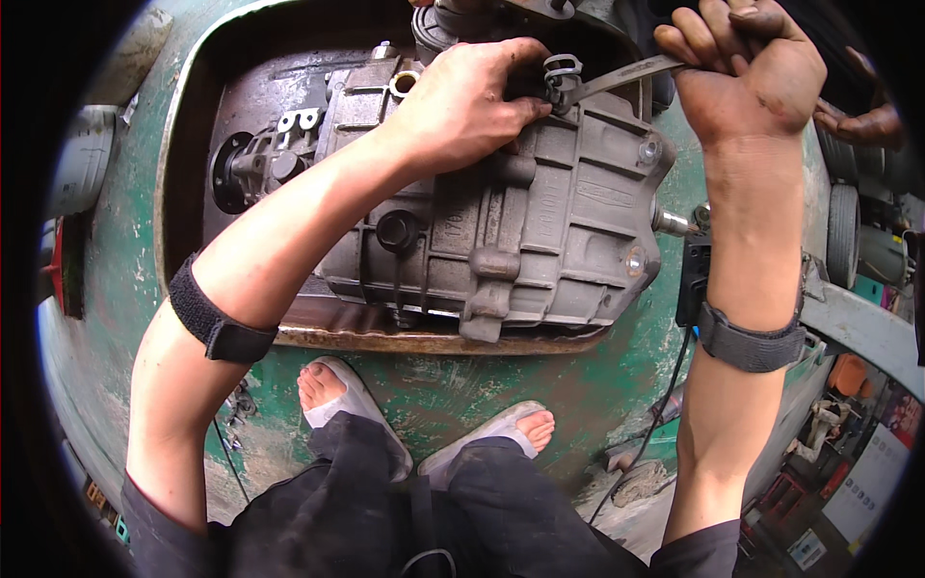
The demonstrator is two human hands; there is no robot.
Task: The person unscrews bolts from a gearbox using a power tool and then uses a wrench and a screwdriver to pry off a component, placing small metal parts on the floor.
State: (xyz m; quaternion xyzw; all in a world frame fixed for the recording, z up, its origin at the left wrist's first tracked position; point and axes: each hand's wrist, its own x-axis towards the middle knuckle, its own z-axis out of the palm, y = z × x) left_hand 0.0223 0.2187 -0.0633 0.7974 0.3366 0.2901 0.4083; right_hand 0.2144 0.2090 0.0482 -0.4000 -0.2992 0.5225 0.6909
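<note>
Right hand [756, 91] curled round flat metal wrench [626, 74], far end at looped fitting [563, 69] on gearbox [443, 275]. Left hand [462, 101] beside fitting; cannot tell if pinching. Gearbox ribbed, matte grey, in rusty-rimmed tray [443, 339].

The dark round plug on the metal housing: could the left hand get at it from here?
Probably yes: nothing covers the dark round plug, though the left hand would first have to draw back from beside the wrench.
</note>
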